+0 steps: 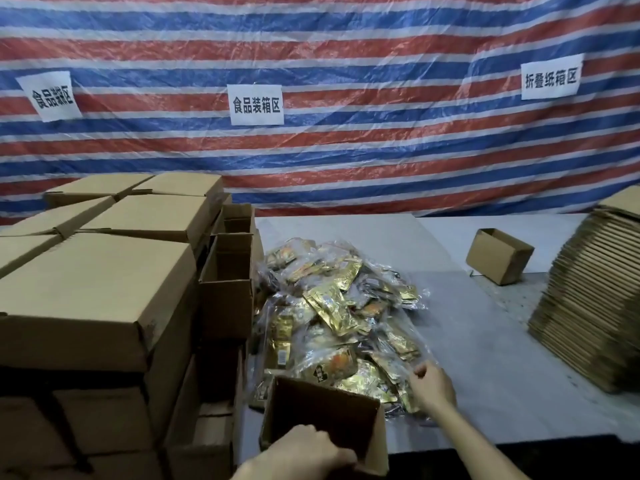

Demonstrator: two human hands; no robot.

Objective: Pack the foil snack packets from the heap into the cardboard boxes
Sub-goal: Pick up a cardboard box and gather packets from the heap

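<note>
Left grip: the left hand (304,452) is clamped on the near wall of the open box (325,410), with the fingers curled over its rim.
Right grip: the right hand (433,386) is laid on the near right edge of the heap of packets (332,317). The grip is narrow and the fingers are bent. Whether a packet is actually pinched cannot be told.
Heap: gold foil packets are piled mid-bench, just beyond the open box, and the nearest ones meet its far rim.
Open box: it is tilted at the near edge of the bench (485,341). The inside is dark and its contents cannot be told.
Left side: closed boxes (97,289) are stacked, and a second open box (227,282) stands between them and the heap.
Right side: a small box (498,254) lies on its side, well apart from the heap. Flat cartons (588,306) are stacked at the edge.
Backdrop: a striped tarp (346,161) is hung with paper signs (256,103).
</note>
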